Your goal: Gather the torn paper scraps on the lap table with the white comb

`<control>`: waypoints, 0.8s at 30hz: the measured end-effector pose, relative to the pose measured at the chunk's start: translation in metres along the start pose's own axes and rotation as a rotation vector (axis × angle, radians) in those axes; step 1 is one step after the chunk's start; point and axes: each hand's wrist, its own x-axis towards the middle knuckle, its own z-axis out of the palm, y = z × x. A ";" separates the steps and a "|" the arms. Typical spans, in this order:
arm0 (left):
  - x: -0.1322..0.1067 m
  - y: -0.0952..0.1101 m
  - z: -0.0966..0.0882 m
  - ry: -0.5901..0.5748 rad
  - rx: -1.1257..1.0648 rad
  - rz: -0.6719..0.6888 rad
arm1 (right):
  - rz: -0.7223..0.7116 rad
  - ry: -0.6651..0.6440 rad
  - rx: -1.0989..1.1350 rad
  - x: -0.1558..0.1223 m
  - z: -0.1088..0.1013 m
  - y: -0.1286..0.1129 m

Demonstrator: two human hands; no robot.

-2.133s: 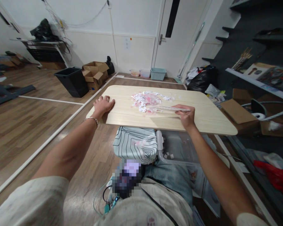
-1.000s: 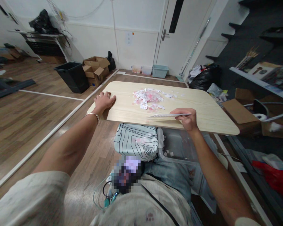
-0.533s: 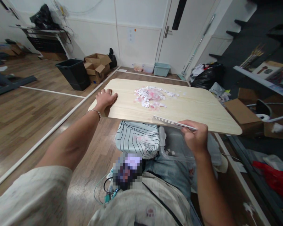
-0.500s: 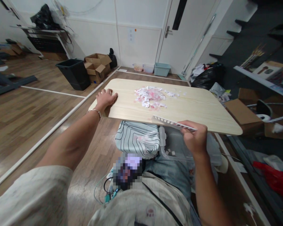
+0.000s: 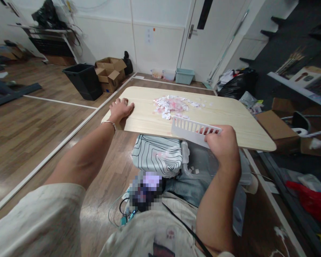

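Note:
My left hand [image 5: 121,110] rests on the left end of the light wooden tabletop [image 5: 144,123], fingers spread. My right hand [image 5: 223,142] is closed around the right end of a white slotted plastic strip [image 5: 188,130], thumb on the near side. This flat strip has a row of slots along its upper part and stands tilted at the tabletop's near edge. Beyond it lies a heap of torn white paper scraps [image 5: 167,105] with pink stains, a few scraps scattered to the right.
Below the near edge are a patterned pale cushion [image 5: 156,153] and a clear plastic bin [image 5: 203,157] holding a few small pieces. A black trash bin [image 5: 84,84] and cardboard boxes [image 5: 109,76] stand at the far left. An open carton [image 5: 276,119] is at right.
My right hand has lifted slightly and turned the slotted strip, so its broad face now shows instead of its thin edge. My left hand stays on the tabletop.

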 end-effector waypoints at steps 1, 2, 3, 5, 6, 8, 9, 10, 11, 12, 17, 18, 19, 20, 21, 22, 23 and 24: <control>0.000 0.000 0.000 -0.004 0.003 0.002 | 0.052 -0.014 -0.039 0.003 0.000 -0.006; 0.000 0.000 0.000 -0.007 0.004 0.003 | 0.086 -0.020 -0.067 0.005 0.000 -0.011; 0.000 0.000 0.000 -0.008 0.005 0.004 | 0.107 -0.021 -0.078 0.004 0.001 -0.015; 0.000 0.000 0.001 -0.006 0.006 0.000 | 0.116 -0.004 -0.042 -0.002 0.004 -0.016; -0.001 0.000 0.001 -0.004 0.007 -0.003 | 0.117 0.005 -0.013 -0.007 0.006 -0.015; -0.001 0.000 0.001 -0.004 0.012 -0.009 | 0.124 0.011 0.046 -0.017 0.007 -0.009; -0.001 0.001 0.002 -0.004 0.012 -0.011 | 0.126 0.013 0.070 -0.021 0.007 -0.006; -0.001 0.001 0.002 -0.004 0.013 -0.011 | 0.125 0.013 0.086 -0.024 0.007 -0.003; -0.001 0.001 0.002 -0.003 0.013 -0.010 | 0.124 0.017 0.096 -0.026 0.005 0.000; 0.000 0.001 0.002 0.000 0.013 -0.010 | 0.122 0.021 0.098 -0.028 0.004 0.002; 0.000 0.001 0.002 0.004 0.021 -0.010 | 0.106 0.031 0.107 -0.029 -0.001 0.006; 0.001 0.000 0.002 0.004 0.021 -0.008 | 0.104 0.028 0.112 -0.029 -0.001 0.005; 0.001 0.000 0.002 0.004 0.021 -0.006 | 0.102 0.026 0.115 -0.030 0.000 0.005; 0.001 0.000 0.003 0.006 0.021 -0.005 | 0.098 0.023 0.115 -0.030 0.000 0.005; 0.001 -0.001 0.003 0.008 0.021 -0.005 | 0.091 0.016 0.109 -0.031 -0.001 0.005; 0.002 -0.001 0.003 0.010 0.022 -0.005 | 0.084 0.005 0.101 -0.031 -0.001 0.004; 0.002 -0.001 0.004 0.012 0.021 -0.003 | 0.081 -0.009 0.096 -0.032 -0.002 0.005; 0.002 -0.002 0.004 0.015 0.019 -0.002 | 0.084 -0.022 0.098 -0.032 -0.002 0.005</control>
